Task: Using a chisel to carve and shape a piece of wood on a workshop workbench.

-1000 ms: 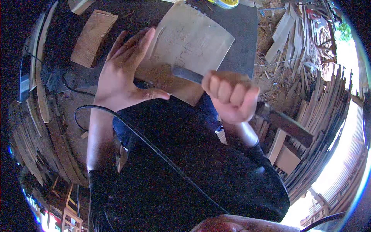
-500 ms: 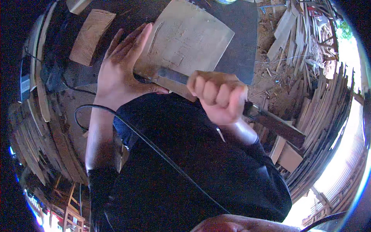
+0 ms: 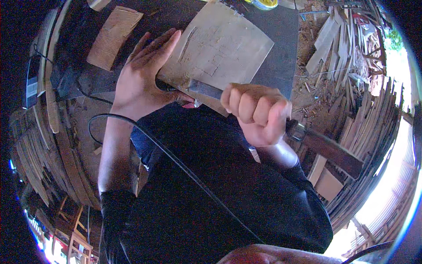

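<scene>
A flat pale wooden board (image 3: 237,42) lies on the dark work surface, tilted in view, with shallow carved lines and small rectangular outlines on its face. My left hand (image 3: 143,77) rests along its left edge, fingers stretched out and thumb reaching toward the near edge. In a closed fist, my right hand (image 3: 257,110) grips what looks like a chisel (image 3: 205,89). Its flat metal blade lies across the board's near edge, pointing left toward my left thumb. The brown handle sticks out behind the fist to the right. Exactly where the blade's tip touches is unclear.
A rough wood block (image 3: 113,37) lies left of the board. Beyond it sits a yellow round item (image 3: 265,3), partly cut off. A black cable (image 3: 176,169) crosses my front. Stacked wood strips (image 3: 365,132) stand at the right, with scrap pieces (image 3: 327,42) farther off.
The view has shifted a little, so the board and both hands appear farther right. The right fist and tool handle have moved slightly right and nearer. Both hands keep their holds.
</scene>
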`<state>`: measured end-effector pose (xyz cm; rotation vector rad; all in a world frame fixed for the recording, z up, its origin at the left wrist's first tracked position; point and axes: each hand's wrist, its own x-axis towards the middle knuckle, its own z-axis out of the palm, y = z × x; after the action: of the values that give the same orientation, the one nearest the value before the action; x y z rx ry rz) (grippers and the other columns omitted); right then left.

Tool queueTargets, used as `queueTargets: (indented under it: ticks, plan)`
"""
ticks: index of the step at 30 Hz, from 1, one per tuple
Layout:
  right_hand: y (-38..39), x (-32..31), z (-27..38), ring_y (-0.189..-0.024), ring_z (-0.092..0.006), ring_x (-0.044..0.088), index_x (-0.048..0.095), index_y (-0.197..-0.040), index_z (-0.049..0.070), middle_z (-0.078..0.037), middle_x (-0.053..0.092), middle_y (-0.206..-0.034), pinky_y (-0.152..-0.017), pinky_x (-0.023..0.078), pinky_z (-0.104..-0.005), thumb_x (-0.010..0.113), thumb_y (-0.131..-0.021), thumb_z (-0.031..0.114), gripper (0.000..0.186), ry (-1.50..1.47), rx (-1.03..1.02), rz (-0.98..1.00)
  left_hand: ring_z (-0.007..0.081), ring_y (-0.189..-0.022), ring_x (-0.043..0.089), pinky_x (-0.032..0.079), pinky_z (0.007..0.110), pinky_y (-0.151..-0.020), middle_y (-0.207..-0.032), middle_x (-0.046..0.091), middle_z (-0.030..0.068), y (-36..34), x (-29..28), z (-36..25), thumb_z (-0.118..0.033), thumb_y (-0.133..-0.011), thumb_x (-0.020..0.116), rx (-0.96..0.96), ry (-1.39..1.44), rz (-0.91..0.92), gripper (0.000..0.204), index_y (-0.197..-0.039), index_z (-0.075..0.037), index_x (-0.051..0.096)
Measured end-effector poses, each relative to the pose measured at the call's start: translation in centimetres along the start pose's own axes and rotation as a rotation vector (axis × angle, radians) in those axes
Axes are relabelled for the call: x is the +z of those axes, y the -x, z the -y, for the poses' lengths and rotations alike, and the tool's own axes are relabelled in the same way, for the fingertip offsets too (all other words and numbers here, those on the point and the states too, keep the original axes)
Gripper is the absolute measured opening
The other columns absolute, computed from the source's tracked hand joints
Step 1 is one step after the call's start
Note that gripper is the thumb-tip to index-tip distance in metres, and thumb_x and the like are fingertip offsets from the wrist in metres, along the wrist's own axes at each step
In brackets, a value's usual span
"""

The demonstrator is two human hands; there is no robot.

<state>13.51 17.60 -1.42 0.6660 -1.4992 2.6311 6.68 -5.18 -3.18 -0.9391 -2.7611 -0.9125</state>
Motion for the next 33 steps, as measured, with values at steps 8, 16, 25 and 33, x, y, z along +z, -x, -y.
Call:
queueTargets:
  ticks: [8, 16, 25, 33]
  plan:
    - [3.2, -3.0, 2.0, -0.056, -0.0162, 0.021, 0.029, -0.062, 0.016, 0.002, 0.024, -0.057, -0.072, 0.033, -0.0388, 0.023, -0.107, 0.047, 0.055, -0.069, 0.027, -0.008, 0.0268, -0.132, 0.051, 0.030, 0.049, -0.117, -0.141, 0.055, 0.0138, 0.0, 0.6, -1.0, -0.046, -0.050, 0.090, -0.013, 0.014, -0.009, 0.114, -0.148, -0.011, 0.043]
    - [-0.4, 0.2, -2.1, -0.054, -0.0162, 0.029, 0.034, -0.063, 0.013, 0.000, 0.034, -0.057, -0.058, 0.034, -0.0364, 0.032, -0.108, 0.036, 0.051, -0.014, -0.105, 0.004, 0.0299, -0.130, 0.053, 0.032, 0.050, -0.116, -0.139, 0.056, 0.0146, 0.0, 0.5, 0.6, -0.050, -0.047, 0.090, 0.042, 0.008, -0.047, 0.118, -0.148, -0.011, 0.042]
    - [-1.7, -2.0, 1.2, -0.093, -0.0289, 0.066, 0.065, -0.085, 0.007, -0.011, 0.067, -0.101, -0.079, 0.053, -0.0389, 0.078, -0.084, 0.015, 0.015, 0.641, -0.057, 0.184, 0.0424, -0.131, 0.048, 0.032, 0.055, -0.114, -0.141, 0.052, 0.0234, 0.8, -1.0, -0.3, -0.056, -0.056, 0.086, 0.017, -0.146, 0.031, 0.118, -0.148, -0.001, 0.037]
    - [-0.6, -3.1, 3.2, -0.091, -0.0276, 0.067, 0.065, -0.090, 0.004, -0.010, 0.068, -0.095, -0.077, 0.054, -0.0388, 0.076, -0.086, 0.012, 0.014, 0.726, -0.047, 0.225, 0.0454, -0.130, 0.048, 0.029, 0.057, -0.114, -0.140, 0.050, 0.0290, 0.5, 0.7, 0.4, -0.059, -0.052, 0.087, 0.122, -0.085, 0.033, 0.122, -0.146, 0.003, 0.039]
